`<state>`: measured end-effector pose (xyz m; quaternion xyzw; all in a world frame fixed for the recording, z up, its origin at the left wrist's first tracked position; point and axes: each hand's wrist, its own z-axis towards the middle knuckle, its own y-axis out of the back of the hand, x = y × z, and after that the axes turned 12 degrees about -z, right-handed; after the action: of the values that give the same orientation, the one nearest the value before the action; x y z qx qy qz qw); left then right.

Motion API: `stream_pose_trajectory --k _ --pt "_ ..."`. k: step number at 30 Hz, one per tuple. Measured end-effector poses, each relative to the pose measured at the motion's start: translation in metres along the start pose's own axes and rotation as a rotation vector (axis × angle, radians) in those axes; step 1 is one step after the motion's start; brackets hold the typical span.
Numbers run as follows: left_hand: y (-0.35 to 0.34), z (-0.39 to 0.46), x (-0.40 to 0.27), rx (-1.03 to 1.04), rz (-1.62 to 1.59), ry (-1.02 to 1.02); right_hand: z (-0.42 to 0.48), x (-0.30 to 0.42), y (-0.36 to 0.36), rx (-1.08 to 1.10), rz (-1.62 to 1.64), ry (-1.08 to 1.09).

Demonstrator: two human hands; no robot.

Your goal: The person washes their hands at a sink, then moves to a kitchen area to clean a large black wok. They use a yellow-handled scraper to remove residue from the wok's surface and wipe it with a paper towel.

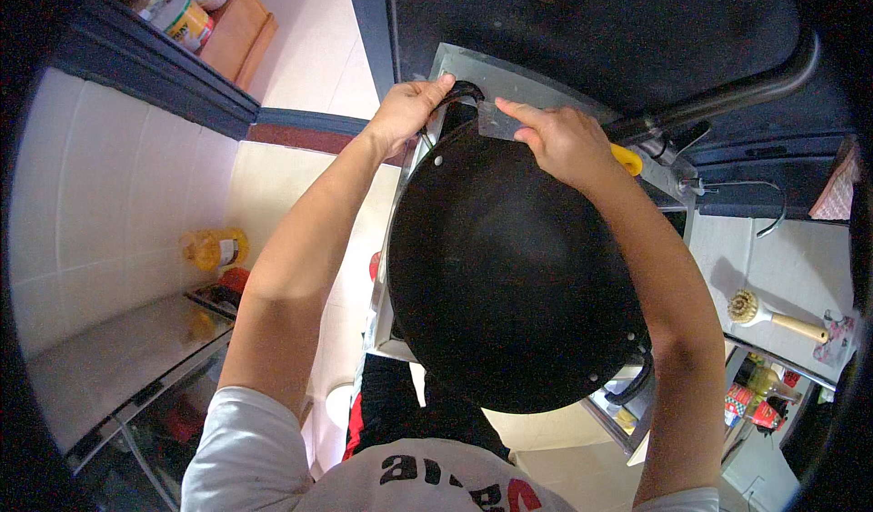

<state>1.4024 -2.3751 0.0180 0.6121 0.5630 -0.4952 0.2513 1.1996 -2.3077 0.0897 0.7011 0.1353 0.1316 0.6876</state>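
Observation:
A large black wok (505,259) lies before me, its dark inner side facing up. My left hand (412,106) grips its black loop handle (467,89) at the far left of the rim. In my right hand (563,140) is a flat scraper; its broad greyish blade (498,123) lies against the far rim beside that handle. The scraper's yellow handle end (626,160) sticks out behind my palm. Two fingers rest on or close to the blade. A second loop handle (631,382) is at the wok's near right, next to my right forearm.
Under the wok is a sink's metal rim (385,348). A dark pipe (736,96) runs along the far right. On the white counter lies a wooden-handled scrub brush (750,307). A bottle of yellow liquid (215,248) stands at left. An open drawer (757,389) holds bottles.

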Motion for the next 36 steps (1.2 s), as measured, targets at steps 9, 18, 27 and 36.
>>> stream_pose_trajectory --k 9,18,27,36 --pt "-0.002 0.0 0.004 -0.032 -0.133 0.016 -0.001 0.011 -0.007 -0.042 0.035 -0.031" --pt "0.005 0.003 0.008 -0.02 -0.146 0.04 0.004 0.024 -0.001 -0.032 0.046 -0.01" --pt "0.003 0.002 0.009 -0.031 -0.172 0.035 0.002 0.025 -0.006 -0.062 0.006 -0.003" --pt "0.006 0.004 0.009 0.002 -0.168 0.035 -0.001 0.009 -0.005 -0.114 -0.105 -0.061"
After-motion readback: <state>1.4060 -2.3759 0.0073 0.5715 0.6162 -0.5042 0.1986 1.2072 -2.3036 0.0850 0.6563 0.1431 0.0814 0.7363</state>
